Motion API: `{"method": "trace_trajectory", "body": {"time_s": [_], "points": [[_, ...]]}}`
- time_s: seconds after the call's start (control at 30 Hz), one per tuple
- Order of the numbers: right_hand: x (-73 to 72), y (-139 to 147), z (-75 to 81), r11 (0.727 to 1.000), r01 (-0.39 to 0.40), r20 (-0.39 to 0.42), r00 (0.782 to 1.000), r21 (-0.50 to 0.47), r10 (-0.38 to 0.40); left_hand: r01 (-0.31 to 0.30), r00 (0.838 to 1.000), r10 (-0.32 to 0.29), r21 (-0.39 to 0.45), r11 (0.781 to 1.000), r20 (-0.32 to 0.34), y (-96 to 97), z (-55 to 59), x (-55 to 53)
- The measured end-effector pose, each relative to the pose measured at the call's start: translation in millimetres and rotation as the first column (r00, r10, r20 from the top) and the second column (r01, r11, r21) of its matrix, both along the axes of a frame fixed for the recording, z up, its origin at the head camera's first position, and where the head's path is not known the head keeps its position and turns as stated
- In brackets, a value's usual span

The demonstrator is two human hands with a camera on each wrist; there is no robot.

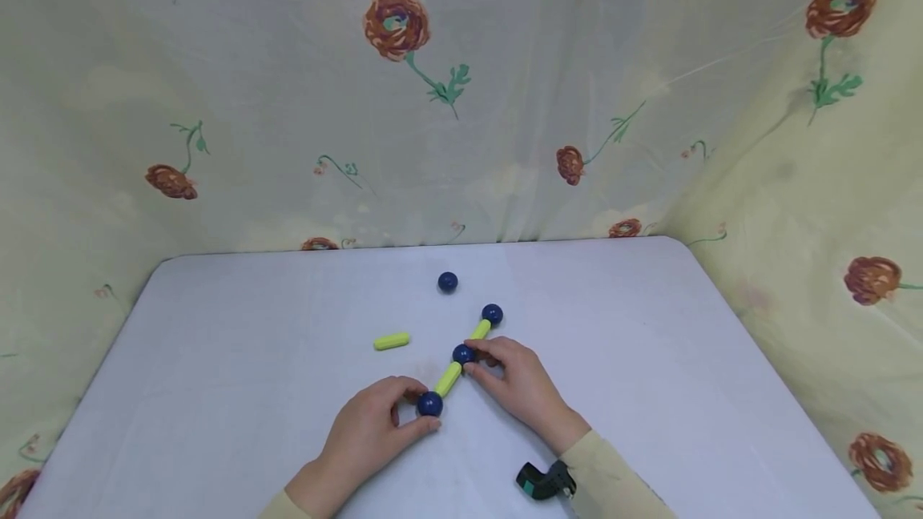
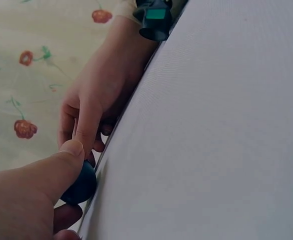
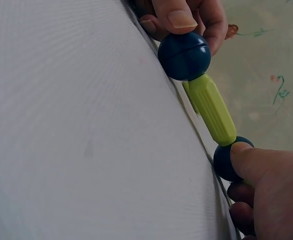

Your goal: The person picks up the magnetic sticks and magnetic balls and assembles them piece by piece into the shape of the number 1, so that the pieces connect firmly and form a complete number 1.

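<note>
A straight chain of dark blue balls and yellow-green rods lies slantwise on the white table. My left hand (image 1: 375,427) pinches the near end ball (image 1: 429,404) between thumb and fingers. From that ball a grooved rod (image 3: 212,109) runs to the middle ball (image 1: 463,354), which my right hand (image 1: 522,387) pinches. A second rod (image 1: 480,330) leads on to the far end ball (image 1: 493,314), which neither hand touches. In the left wrist view, the left thumb lies over the near ball (image 2: 81,186), and the rod is hidden.
A loose yellow-green rod (image 1: 392,341) lies left of the chain. Farther back sits a single blue ball (image 1: 448,282). The white table (image 1: 238,359) meets a flowered cloth (image 1: 497,102) behind it. A black wrist camera (image 1: 546,480) is strapped at the right sleeve.
</note>
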State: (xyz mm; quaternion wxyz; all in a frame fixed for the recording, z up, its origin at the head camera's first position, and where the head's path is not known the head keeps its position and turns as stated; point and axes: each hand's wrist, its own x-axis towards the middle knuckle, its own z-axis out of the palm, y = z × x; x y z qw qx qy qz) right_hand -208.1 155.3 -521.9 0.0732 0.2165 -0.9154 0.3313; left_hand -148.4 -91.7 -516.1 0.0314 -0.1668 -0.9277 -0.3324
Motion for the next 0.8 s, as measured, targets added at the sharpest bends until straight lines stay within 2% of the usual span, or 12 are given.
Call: {"method": "trace_trajectory", "body": {"time_s": [0.47, 0.8], "points": [[-4.0, 1.4, -1.7, 1.000, 0.000, -0.016, 1.000, -0.006, 0.000, -0.021, 1.000, 0.021, 0.017, 1.000, -0.009, -0.9, -2.8, 0.2], [-9.9, 3.4, 2.2, 1.000, -0.003, -0.014, 1.000, -0.010, 0.003, -0.055, 0.998, 0.054, -0.005, 0.998, -0.026, 1.2, -1.7, -1.6]]}}
